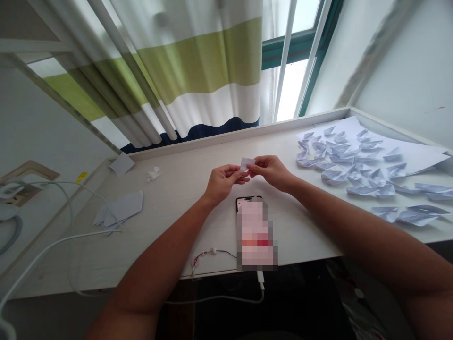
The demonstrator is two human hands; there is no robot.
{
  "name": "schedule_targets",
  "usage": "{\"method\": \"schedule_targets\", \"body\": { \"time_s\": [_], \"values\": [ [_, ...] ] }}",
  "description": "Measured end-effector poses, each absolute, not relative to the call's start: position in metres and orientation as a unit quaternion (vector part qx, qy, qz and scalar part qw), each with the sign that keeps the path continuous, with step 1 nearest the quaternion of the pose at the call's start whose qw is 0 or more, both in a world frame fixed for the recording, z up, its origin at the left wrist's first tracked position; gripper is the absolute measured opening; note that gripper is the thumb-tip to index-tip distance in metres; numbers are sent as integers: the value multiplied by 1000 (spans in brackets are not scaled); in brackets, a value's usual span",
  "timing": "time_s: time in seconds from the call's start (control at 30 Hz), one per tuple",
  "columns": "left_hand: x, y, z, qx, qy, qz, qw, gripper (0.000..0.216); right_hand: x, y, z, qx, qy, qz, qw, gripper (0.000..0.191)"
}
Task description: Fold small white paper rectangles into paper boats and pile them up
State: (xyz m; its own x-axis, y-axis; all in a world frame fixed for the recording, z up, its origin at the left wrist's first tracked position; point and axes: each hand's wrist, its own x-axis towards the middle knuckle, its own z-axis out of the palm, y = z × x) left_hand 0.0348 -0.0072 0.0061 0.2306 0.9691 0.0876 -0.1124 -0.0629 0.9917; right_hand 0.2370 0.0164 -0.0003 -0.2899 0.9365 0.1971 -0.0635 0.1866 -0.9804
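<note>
A small piece of white paper [247, 163] is held up over the middle of the desk, pinched between my two hands. My left hand [223, 181] grips its lower left side, thumb against fingers. From the right, my right hand [271, 171] has thumb and forefinger closed on the paper's edge. Whether the piece carries a fold is too small to tell. Just below the hands a phone [253, 231] lies face up, its screen blurred out. Many folded paper boats [348, 158] are spread over the desk to the right of my right hand.
Flat paper sheets [122, 208] lie in a stack at the left, with a single square [121, 164] behind them. A crumpled white scrap [153, 174] sits nearby. White cables [60, 241] cross the left side. Larger white sheets [421, 151] lie under the boats.
</note>
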Motion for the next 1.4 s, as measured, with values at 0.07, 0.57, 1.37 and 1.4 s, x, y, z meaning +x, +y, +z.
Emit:
{"method": "schedule_targets", "body": {
  "time_s": [0.07,0.57,1.37,1.4],
  "values": [
    [34,-9,8,549,397,473,564,41,237,16,2,-359,-609,515,484,57],
    [27,-4,6,629,400,455,487,37,239,14,1,-328,-620,528,479,57],
    [32,-3,1,571,400,526,488,36,237,12,0,-307,-619,557,460,43],
    [32,-3,0,577,403,525,479,33,237,12,0,-310,-623,553,458,42]
  ]
}}
